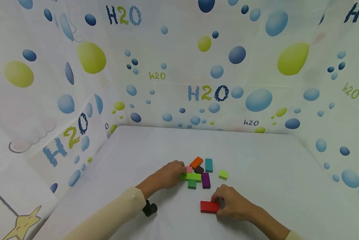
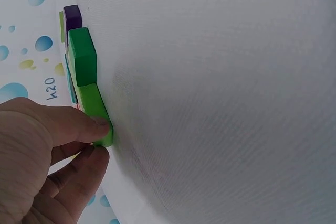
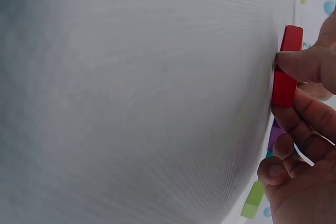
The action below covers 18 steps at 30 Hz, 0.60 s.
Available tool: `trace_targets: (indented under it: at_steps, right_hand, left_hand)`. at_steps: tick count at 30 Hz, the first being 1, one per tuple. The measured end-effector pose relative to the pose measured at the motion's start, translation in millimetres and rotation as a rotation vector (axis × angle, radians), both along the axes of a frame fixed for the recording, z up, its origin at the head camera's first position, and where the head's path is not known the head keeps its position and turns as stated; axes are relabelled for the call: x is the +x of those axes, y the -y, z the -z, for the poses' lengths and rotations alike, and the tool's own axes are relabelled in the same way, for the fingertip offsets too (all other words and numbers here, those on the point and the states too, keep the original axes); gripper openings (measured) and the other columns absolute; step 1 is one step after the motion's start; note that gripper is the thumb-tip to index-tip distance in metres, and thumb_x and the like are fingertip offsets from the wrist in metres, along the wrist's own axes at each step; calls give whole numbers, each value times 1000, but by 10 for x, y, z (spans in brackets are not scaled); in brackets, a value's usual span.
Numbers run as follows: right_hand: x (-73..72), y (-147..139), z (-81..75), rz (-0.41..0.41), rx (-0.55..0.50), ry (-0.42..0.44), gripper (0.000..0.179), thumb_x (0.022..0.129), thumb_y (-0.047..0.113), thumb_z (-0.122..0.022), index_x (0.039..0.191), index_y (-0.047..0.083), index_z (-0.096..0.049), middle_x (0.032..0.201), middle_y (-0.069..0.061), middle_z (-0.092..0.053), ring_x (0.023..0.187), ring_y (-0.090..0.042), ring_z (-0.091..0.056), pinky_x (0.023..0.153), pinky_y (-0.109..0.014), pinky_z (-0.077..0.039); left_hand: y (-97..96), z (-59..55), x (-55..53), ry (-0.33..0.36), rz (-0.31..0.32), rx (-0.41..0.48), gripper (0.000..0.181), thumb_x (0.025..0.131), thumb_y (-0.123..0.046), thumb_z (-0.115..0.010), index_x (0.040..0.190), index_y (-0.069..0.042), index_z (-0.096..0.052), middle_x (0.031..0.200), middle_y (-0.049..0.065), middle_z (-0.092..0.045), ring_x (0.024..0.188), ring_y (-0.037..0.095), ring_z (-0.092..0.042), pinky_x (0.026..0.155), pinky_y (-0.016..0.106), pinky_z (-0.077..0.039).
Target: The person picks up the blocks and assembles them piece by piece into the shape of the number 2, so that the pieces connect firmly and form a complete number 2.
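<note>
Head view: L hand (image 1: 168, 175), ctr of frame, has fingers curled at L end of lime bar (image 1: 193, 177); thumb hidden there. L wrist cam shows it: thumb + fingertips nearly closed, pinching bar's end. R hand (image 1: 236, 204), lower ctr-right, grips red block (image 1: 209, 207) by its R end, nearly closed; R wrist cam adds the thumb laid across block's face, fingers opposite. Only head view gives the whole group: orange (image 1: 196, 162), brown (image 1: 199, 169) & teal (image 1: 209, 165) blocks up top, pink (image 1: 189, 169) behind bar, purple (image 1: 206, 180) just R of it, green (image 1: 192, 184) against its lower side. Small lime block (image 1: 223, 175) sits apart, R of purple.

Red block is below the group, w/ a gap of bare surface btwn. Wide stretches of surface run L & R of the blocks; back edge meets wall mid-frame, well beyond orange.

Surface (image 1: 275, 166) is white, lightly textured up close. Walls (image 1: 173, 50) white w/ blue & lime bubbles, "H2O" lettering; yellow star (image 1: 24, 224) lower left.
</note>
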State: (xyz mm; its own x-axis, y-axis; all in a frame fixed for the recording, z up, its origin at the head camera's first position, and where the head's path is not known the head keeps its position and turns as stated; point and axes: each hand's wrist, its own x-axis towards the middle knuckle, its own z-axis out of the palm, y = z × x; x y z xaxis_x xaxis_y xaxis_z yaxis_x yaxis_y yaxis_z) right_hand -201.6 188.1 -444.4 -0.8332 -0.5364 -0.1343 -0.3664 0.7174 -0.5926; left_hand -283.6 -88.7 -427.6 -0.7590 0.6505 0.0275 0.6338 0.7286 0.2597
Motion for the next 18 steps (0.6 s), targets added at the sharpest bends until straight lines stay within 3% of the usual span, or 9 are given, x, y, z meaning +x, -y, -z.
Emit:
trace_targets:
  at_steps: [8,14,18]
  right_hand:
    - [35,97,14,-41,89,-107,31,83,32,-76,110,19,-71,96,17,-57,93,-5,-48,80,-29,-51]
    - [-71,273,-45,62,130,-259,29,90,32,-71,114,15,-72,98,11,-61,94,-8,-49,78,-30,-54]
    - [-198,372,-54,129,123,-314,26,90,25,-73,113,12,-71,98,7,-61,93,-11,-48,76,-28,-54]
  left_hand:
    - [12,29,61,29,-21,3,23,89,-6,-76,111,-12,-77,106,-1,-68,100,14,-59,94,30,-54]
    - [20,5,49,6,-22,-3,24,89,-6,-76,112,-12,-77,107,-1,-67,101,14,-59,95,29,-54]
    - [24,-12,20,-9,-11,-6,25,89,-4,-76,113,-12,-76,108,-1,-67,100,13,-58,96,29,-53]
